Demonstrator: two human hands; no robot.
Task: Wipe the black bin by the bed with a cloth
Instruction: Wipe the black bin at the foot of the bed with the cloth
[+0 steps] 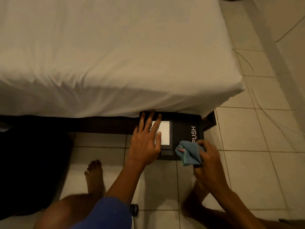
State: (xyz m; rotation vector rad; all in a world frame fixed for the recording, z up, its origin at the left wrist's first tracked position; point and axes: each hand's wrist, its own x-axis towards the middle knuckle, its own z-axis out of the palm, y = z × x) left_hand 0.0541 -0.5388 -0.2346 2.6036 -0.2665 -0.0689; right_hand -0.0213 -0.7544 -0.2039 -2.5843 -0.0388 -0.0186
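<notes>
Setting: pale tiled floor (255,129) beside a bed, seen from above.
Left hand (146,142): flat, fingers straight and spread, pressing on top of the black bin (181,129) and partly covering its white label (163,131).
Right hand (208,156): fingers curled round a bunched cloth (188,152), holding it against the bin's lower right corner, at the foot of the PUSH lettering (193,134).
Hands together or apart: apart, one on each side of the bin's top.
Cloth: blue, a pink strip showing in a fold.
Bin location: centre right of the frame, on the floor, far edge against the dark bed frame (99,124) under the mattress overhang, near the bed's corner.
Bed (107,55): white sheet, filling the upper left and centre.
Person: bare feet (94,177) on the tiles at lower centre; blue shorts (109,214) at the bottom edge.
Cable (247,71): thin, pale, trailing over the tiles at right.
</notes>
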